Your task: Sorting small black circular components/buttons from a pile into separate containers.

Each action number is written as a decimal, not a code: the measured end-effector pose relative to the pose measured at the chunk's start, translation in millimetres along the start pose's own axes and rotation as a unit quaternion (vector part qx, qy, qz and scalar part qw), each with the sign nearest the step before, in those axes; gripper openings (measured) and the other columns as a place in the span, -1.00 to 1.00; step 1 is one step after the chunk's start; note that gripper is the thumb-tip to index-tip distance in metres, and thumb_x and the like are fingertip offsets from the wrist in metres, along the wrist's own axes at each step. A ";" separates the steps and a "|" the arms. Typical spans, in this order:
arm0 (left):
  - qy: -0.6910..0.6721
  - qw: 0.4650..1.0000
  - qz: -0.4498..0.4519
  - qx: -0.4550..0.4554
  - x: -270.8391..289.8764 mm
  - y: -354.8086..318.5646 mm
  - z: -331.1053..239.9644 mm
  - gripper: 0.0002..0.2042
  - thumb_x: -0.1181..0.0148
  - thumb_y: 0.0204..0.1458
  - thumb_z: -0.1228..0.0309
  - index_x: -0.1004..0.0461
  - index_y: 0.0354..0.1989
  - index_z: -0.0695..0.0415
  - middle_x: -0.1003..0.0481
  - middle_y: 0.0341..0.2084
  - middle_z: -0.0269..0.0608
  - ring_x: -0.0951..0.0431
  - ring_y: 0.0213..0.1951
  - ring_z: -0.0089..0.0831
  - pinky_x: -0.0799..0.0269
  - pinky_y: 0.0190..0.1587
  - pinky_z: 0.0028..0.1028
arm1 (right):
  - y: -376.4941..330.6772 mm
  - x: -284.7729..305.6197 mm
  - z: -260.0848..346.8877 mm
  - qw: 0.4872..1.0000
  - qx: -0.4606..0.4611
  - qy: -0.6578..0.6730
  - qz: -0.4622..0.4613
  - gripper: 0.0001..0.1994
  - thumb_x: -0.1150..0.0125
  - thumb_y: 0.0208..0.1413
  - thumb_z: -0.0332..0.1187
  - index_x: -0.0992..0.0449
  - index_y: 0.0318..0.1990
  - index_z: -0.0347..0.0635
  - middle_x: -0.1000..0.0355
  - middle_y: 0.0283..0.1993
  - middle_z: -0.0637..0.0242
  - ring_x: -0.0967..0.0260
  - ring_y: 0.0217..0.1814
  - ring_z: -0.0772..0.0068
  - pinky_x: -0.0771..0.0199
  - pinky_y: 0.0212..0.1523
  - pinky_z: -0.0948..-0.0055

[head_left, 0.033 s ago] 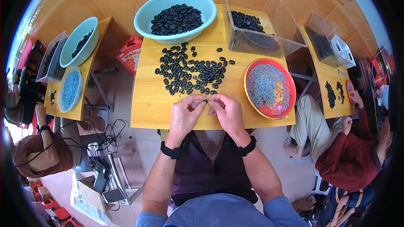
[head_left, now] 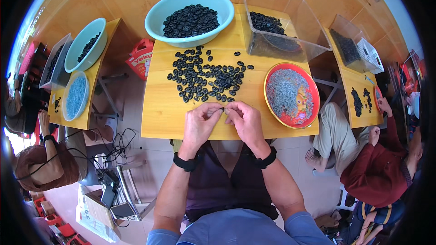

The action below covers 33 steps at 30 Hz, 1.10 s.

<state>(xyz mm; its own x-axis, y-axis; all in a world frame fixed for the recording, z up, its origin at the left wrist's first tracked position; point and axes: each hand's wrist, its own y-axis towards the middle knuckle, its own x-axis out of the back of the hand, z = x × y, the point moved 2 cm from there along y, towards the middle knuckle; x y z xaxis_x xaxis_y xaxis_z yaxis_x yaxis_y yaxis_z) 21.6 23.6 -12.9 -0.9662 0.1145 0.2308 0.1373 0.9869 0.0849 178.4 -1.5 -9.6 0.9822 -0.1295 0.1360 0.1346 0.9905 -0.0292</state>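
Head view: small black piece [head_left: 222, 109] mostly finger-hidden.

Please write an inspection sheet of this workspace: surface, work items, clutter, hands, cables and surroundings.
Surface: yellow wooden table, near part bare.
Work items: loose pile of small black pieces mid-table; teal basin and clear plastic bin both hold more of them; red plate holds small grey rings.
Clutter: nothing seen on the table beyond these.
Hands: left hand and right hand meet at the fingertips, pinching one small black piece; black band on each wrist.
Cables: black cables on the floor at left.
Surroundings: other people sit at similar tables on both sides; red box on the floor.
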 end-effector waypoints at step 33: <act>-0.085 0.996 -0.024 0.011 -1.0 5.2 6.7 -0.84 -0.32 0.11 0.53 -0.63 -0.14 0.26 -0.64 -0.45 -0.30 -0.55 -0.42 -0.70 -0.49 -0.33 -0.60 | 16.5 12.4 16.8 0.915 0.128 -0.383 -0.011 -0.85 -0.31 0.01 -0.49 -0.58 -0.22 -0.22 -0.50 -0.34 0.10 -0.51 -0.28 0.03 -0.48 -0.24 0.14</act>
<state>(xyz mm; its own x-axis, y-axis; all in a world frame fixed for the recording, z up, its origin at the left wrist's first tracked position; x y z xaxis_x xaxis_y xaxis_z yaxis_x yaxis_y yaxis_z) 21.8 29.5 -19.2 -0.9948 0.0835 0.0585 0.0875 0.9938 0.0693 190.6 14.0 8.2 0.5863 -0.1749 0.7910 0.0218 0.9795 0.2004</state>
